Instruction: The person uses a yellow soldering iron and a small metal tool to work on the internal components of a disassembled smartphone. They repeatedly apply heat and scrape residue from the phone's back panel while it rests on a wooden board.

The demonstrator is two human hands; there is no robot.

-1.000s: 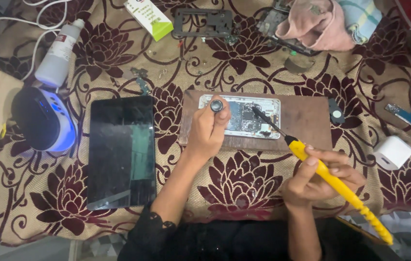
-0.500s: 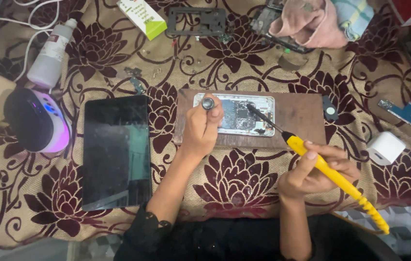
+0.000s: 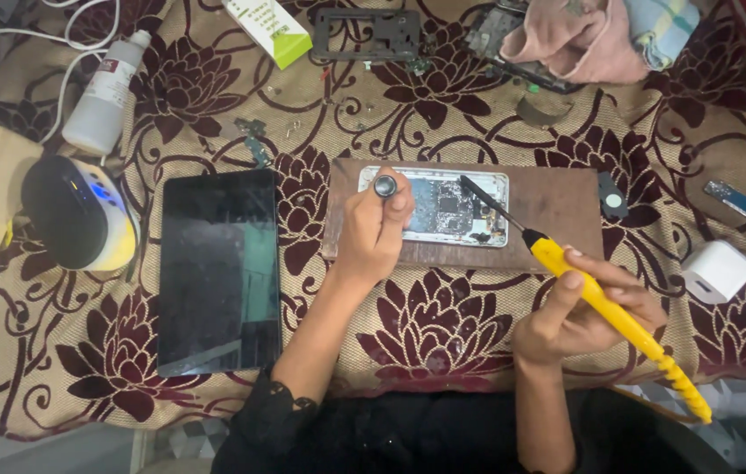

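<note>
Opened phone (image 3: 443,206) lying on wooden board (image 3: 557,206), back cover off, circuitry exposed. Left hand (image 3: 373,233) gripping small dark round-capped tool (image 3: 385,186); right hand (image 3: 579,316) clasping yellow screwdriver (image 3: 610,312), tip over phone. Reassembly outstanding.

Your left hand (image 3: 374,230) fisted, thumb up, forearm angled up-right. Your right hand (image 3: 585,309) curled in pen-style grip, wrist low.

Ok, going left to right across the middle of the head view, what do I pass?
Rounded black-and-white device → dark tablet → left hand holding a small round-topped tool → opened phone on a brown board → right hand with yellow-handled tool → white charger block.
</note>
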